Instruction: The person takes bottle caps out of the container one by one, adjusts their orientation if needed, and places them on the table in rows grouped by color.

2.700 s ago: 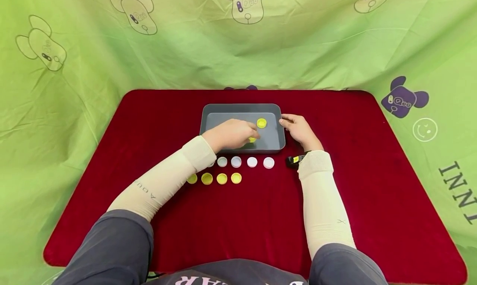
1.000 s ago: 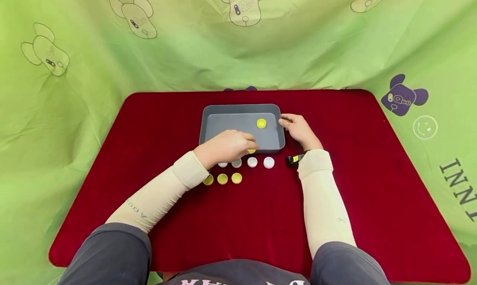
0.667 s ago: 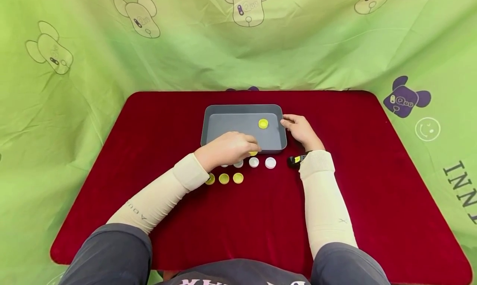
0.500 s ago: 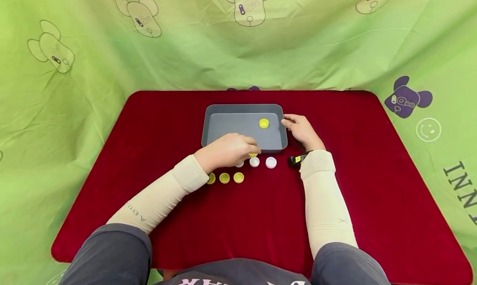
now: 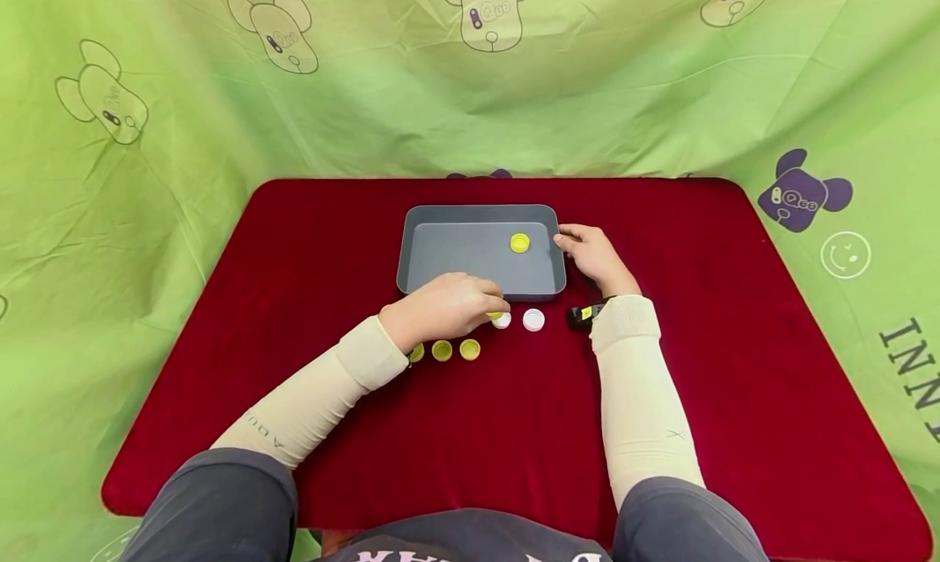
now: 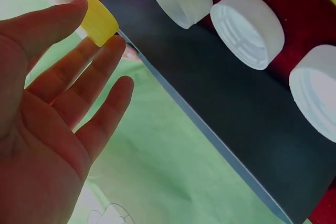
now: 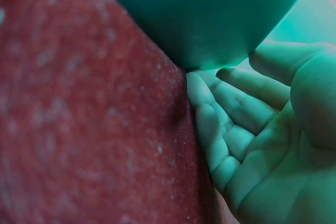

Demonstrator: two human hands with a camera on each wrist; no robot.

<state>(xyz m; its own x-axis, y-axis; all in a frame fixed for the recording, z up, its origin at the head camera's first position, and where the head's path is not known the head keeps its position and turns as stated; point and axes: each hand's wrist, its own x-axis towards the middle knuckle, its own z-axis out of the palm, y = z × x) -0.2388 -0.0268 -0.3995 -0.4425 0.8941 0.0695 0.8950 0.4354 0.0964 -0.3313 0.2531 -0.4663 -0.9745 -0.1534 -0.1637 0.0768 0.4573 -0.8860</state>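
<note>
My left hand [image 5: 450,306] pinches a yellow bottle cap [image 6: 100,20] between its thumb and fingers, just in front of the grey tray [image 5: 481,289]. In the head view that cap overlaps a white bottle cap [image 5: 503,322] on the table. Another white cap [image 5: 534,320] lies to its right, and several white caps are hidden behind the hand. My right hand [image 5: 596,260] touches the tray's right wall, thumb and fingertips against its outside, as the right wrist view shows. Inside the tray sits one yellow cap [image 5: 520,243], towards the right.
Nearer the body, a row of yellow caps [image 5: 442,351] lies on the red tablecloth [image 5: 529,431], partly behind the left wrist. A black wrist device [image 5: 580,317] sits at the right cuff. Green cloth [image 5: 382,113] hangs behind and beside the table.
My left hand has brought the yellow cap from inside the tray over its front wall towards the body, to the row of white caps. My right hand stays at the tray's side.
</note>
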